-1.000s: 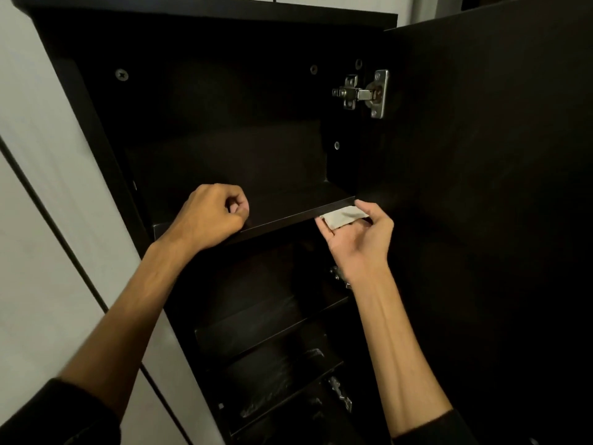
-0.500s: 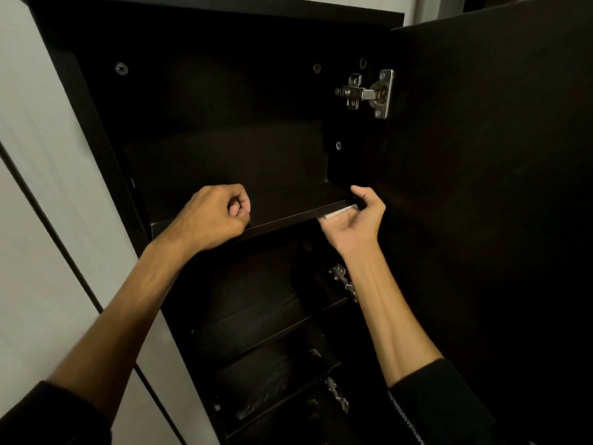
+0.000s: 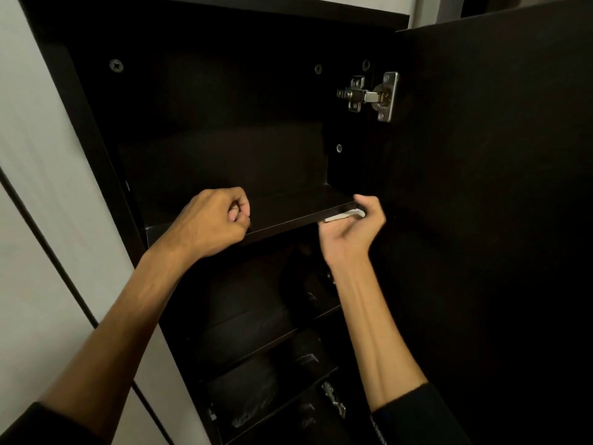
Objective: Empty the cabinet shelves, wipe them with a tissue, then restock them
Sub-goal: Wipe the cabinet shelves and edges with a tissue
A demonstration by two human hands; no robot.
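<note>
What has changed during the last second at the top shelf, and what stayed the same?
The right hand lifted the folded white tissue up against the underside of the dark top shelf's front edge, so less tissue shows. The left hand stayed fisted on the shelf edge.

1. No text, label, brand, number or sign can be read anywhere in the view.
2. Faint white marks edge the right sleeve cuff (image 3: 378, 433), too small and blurred to make out.

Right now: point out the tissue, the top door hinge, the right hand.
tissue (image 3: 344, 216), head view, exposed white strip.
top door hinge (image 3: 372, 96), head view, metal arm.
right hand (image 3: 349, 239), head view, palm.
</note>
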